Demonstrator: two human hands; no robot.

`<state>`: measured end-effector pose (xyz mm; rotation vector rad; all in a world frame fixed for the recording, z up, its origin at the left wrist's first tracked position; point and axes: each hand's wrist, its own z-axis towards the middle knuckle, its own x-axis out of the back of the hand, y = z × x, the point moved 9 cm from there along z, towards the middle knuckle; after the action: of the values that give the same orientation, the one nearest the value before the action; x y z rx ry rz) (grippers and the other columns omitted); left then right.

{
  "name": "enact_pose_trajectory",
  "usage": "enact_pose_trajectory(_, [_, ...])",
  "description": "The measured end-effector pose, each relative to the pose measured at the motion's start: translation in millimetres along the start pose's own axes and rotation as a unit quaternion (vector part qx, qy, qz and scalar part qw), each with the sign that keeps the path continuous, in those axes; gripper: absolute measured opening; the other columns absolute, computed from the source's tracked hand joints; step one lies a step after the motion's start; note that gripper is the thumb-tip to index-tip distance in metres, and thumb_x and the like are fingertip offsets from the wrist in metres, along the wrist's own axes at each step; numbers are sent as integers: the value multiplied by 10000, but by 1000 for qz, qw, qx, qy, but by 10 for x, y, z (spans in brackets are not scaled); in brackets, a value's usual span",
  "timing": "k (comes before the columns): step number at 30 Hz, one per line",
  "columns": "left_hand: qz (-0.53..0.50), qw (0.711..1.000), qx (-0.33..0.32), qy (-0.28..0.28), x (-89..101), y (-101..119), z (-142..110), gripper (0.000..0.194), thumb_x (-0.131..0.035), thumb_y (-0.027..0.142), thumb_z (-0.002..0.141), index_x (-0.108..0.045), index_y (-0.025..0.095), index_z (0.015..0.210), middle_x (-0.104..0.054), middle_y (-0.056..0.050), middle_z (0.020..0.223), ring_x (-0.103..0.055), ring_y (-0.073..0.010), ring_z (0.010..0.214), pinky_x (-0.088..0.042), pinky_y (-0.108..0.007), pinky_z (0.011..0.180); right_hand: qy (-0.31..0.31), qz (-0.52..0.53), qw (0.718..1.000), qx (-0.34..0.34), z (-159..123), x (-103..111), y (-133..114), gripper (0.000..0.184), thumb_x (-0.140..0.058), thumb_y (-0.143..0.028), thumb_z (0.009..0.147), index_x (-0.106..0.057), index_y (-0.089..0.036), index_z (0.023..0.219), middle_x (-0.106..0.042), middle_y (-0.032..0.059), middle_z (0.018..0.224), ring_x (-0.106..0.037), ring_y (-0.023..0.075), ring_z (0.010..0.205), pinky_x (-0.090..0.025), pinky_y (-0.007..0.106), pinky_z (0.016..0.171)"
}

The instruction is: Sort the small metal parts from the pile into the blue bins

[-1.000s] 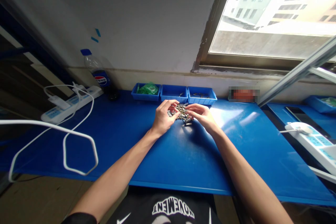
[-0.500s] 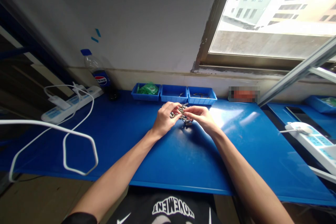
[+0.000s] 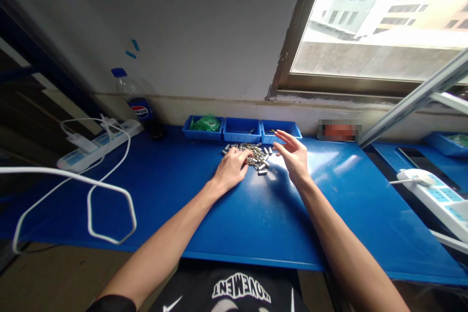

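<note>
Hands (image 3: 261, 163) hover around a pile of shiny metal cylinders (image 3: 258, 156).

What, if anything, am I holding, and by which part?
Your right hand looks empty; your left hand is at the parts pile, any grip unclear.

"MOVEMENT" (image 3: 241, 288), wht, upside down on blk shirt (image 3: 197, 280); Pepsi logo (image 3: 139, 109) on bottle label (image 3: 146, 108), chars illegible.

3 o'clock: reddish object (image 3: 340, 130) pixelated | 9 o'clock: white cable (image 3: 36, 170) cut off | centre: small parts (image 3: 258, 156) partly hidden by left hand (image 3: 230, 168)
</note>
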<state>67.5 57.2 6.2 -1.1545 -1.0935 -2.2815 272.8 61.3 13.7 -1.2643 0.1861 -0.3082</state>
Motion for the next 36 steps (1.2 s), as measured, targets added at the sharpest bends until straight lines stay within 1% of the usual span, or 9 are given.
enact_pose_trajectory(7, [69,996,-46,-26,-78,80,0,366,-530,16,946,-650,173,1253,-733,-92,1112,-588,-264,1058,-550,-419,969,-11,13,1000,-8,3,-29,51,415,-829,-437,771,-776,-229,1126,-776,121,1224,-722,220,739,-589,380,633])
enact_pose_trajectory(11, [83,994,-67,-19,-58,121,3,372,-500,6,957,-650,179,1250,-710,-96,1159,-587,-259,1102,-530,-417,1018,-15,15,1000,-8,2,-33,72,377,-820,-409,782,-772,-231,1111,-777,110,1209,-711,208,735,-578,368,639])
enact_pose_trajectory(17, [78,995,-53,-23,-2,98,-6,324,-655,145,928,-641,178,1250,-733,-94,1107,-594,-283,1070,-546,-436,962,-23,13,1000,-12,-1,-47,74,338,-795,-410,804,-767,-230,1089,-777,107,1188,-701,200,730,-563,360,639])
enact_pose_trajectory(22, [86,994,-55,-27,-51,70,-11,339,-569,52,933,-627,197,1234,-735,-83,1061,-599,-265,1035,-547,-408,927,-28,28,999,-15,-5,-61,67,296,-792,-374,806,-775,-227,1063,-778,101,1169,-688,187,716,-544,348,633])
enact_pose_trajectory(26, [101,992,-70,-18,-76,83,-5,336,-540,39,948,-614,185,1242,-715,-101,1065,-620,-269,1031,-554,-424,942,-29,27,999,-16,-12,-64,62,291,-784,-376,808,-775,-228,1058,-779,99,1162,-684,188,713,-543,350,633])
enact_pose_trajectory(28, [79,994,-73,3,-40,99,3,315,-534,47,964,-615,178,1239,-707,-107,1082,-646,-259,1024,-566,-409,936,-28,26,999,-17,-16,-62,57,294,-781,-382,806,-771,-229,1057,-780,100,1165,-683,189,711,-543,351,632])
enact_pose_trajectory(31, [-5,995,-58,75,114,97,10,268,-543,87,999,-627,201,1225,-705,-82,1087,-693,-206,956,-589,-332,873,-33,33,999,-25,-26,-73,56,303,-785,-387,806,-766,-225,1061,-791,96,1116,-678,185,706,-536,343,637])
enact_pose_trajectory(33, [-60,989,-51,126,232,90,2,263,-600,101,985,-636,224,1215,-709,-42,1026,-707,-172,892,-594,-294,839,-47,41,997,-37,-37,-106,62,297,-789,-388,809,-767,-220,1052,-800,80,1011,-669,180,700,-527,329,643])
enact_pose_trajectory(36, [-124,974,-44,182,369,77,-20,326,-733,88,899,-649,229,1181,-706,-5,967,-727,-151,852,-610,-282,840,-88,42,993,-61,-68,-202,77,276,-800,-386,808,-773,-218,1026,-790,48,873,-650,169,681,-516,313,653])
